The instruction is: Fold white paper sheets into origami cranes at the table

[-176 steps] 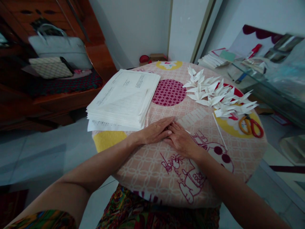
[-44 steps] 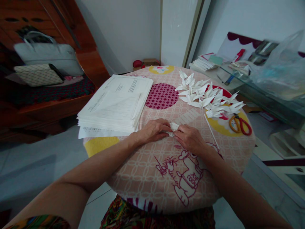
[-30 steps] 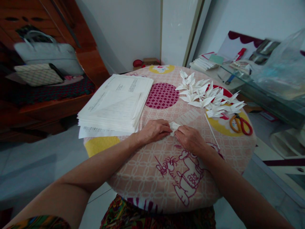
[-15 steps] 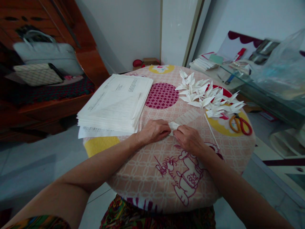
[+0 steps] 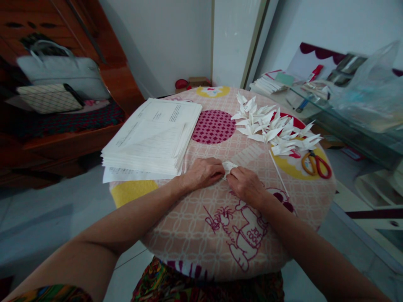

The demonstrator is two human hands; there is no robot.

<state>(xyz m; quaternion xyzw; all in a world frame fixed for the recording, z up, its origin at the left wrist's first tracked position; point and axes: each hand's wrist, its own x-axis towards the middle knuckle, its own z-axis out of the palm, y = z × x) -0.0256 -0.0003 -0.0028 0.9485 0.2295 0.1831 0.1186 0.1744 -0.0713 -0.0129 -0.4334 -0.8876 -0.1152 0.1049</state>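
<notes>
Both hands meet at the middle of a round table covered by a pink patterned cloth. My left hand and my right hand have curled fingers pinching a small folded white paper piece that lies on the cloth between them. A thick stack of printed paper sheets sits just left of my left hand. Several finished white folded paper cranes lie spread at the back right of the table.
Orange-handled scissors lie at the table's right edge beside a thin white paper strip. A wooden bench with two bags stands at the left. A glass shelf with plastic bags and papers is at the right.
My hands went from lying flat on the cloth to pinching the small paper piece. Over the last second they only shifted slightly while working its fold.
</notes>
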